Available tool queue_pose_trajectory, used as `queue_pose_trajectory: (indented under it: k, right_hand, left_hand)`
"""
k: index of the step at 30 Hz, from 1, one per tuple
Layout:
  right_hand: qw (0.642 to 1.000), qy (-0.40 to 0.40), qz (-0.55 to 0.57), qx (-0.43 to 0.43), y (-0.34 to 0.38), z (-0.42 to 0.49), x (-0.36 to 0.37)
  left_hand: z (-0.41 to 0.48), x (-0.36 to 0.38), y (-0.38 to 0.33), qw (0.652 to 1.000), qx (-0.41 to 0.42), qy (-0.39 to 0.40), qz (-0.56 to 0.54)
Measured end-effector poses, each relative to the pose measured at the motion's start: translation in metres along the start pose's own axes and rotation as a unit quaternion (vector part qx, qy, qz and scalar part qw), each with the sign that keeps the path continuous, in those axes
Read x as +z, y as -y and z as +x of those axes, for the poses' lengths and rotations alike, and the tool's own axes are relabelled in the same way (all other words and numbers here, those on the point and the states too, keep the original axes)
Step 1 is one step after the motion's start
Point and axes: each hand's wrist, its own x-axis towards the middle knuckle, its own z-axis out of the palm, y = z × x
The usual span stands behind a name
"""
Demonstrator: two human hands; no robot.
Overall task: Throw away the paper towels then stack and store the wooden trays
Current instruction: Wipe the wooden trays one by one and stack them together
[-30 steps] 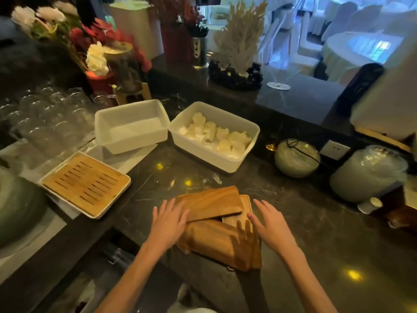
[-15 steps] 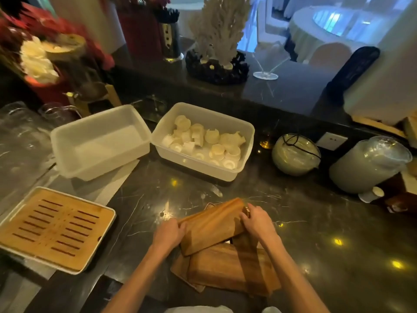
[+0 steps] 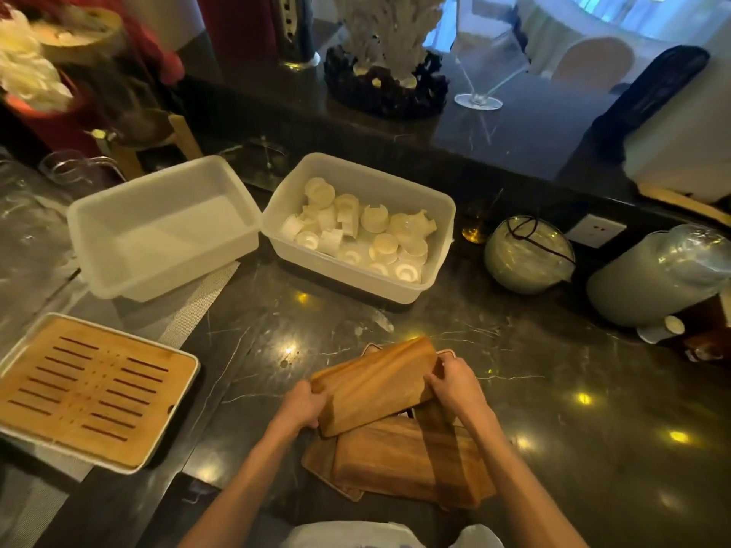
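The left hand grips the near-left end of a wooden tray, with the fingers curled around its edge. The right hand grips the far-right end of the same tray. The tray is in the lower centre of the frame, tilted, with its far-right end higher than the other end. Below it, more wooden trays lie in a loose, uneven pile on the dark marble tabletop; one corner sticks out at the lower left of the pile, and a pale edge shows behind the lifted tray. How many trays are in the pile I cannot tell.

At the left edge of the frame a slatted bamboo tray in a white frame lies flat on a grey mat. Above it, in the middle left, stands an empty white plastic tub. Just to the right of it, touching or almost touching, stands a second tub, filled with small white cups.

At the right, against the raised ledge, there are a round greenish pot with a black cord on it and a bigger jar wrapped in clear plastic, with a wall socket between them. On the upper ledge stand a white coral decoration on a dark base and the foot of a glass. Blurred flowers fill the upper left corner.
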Motion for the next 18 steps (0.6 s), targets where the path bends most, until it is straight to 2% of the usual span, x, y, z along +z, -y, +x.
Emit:
queue_pose_trajectory:
  k: [4,8,13,16,18]
  right_hand:
    - [1.0,-0.004,0.018,0.011,-0.009,-0.011,-0.015]
    - [0.988,0.021,0.149,0.029,-0.043,-0.036,-0.039]
    - [0.973,0.021,0.23,0.031,-0.102,-0.077,-0.055]
    - [0.939,0.008,0.342,0.038,-0.145,-0.097,-0.062]
    - [0.888,0.003,0.46,0.032,-0.174,-0.113,-0.075]
  left_hand:
    - [-0.017,-0.007,-0.008,0.999,0.04,-0.033,-0.009]
    - [-0.051,-0.014,-0.03,0.993,0.091,-0.031,-0.067]
    - [-0.102,0.01,-0.066,0.989,0.13,-0.013,-0.067]
    - [-0.134,0.043,-0.084,0.977,0.159,-0.007,-0.141]
    - [-0.153,0.069,-0.095,0.961,0.181,0.014,-0.207]
